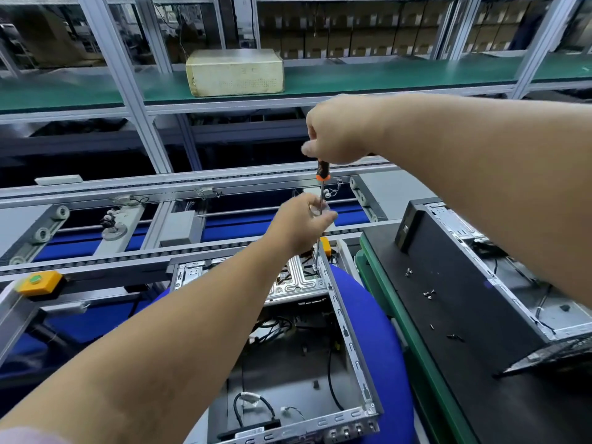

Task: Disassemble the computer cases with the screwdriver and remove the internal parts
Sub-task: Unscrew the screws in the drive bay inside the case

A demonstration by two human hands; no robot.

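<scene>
An open computer case (349, 341) lies in front of me on a blue seat, with black cables inside and a silver metal plate (298, 283) at its far end. My right hand (336, 129) grips the black and orange handle of a screwdriver (321, 184) held upright. Its tip stands on a screw at the plate's right corner. My left hand (301, 222) pinches the screwdriver's shaft lower down. A second computer case (499, 283) lies open on the black mat to the right.
Several loose screws (428, 293) lie on the black mat (448, 315). A conveyor line (128, 225) with rollers runs behind the case. A yellow button box (40, 282) sits at the left. A beige case (235, 72) rests on the green shelf above.
</scene>
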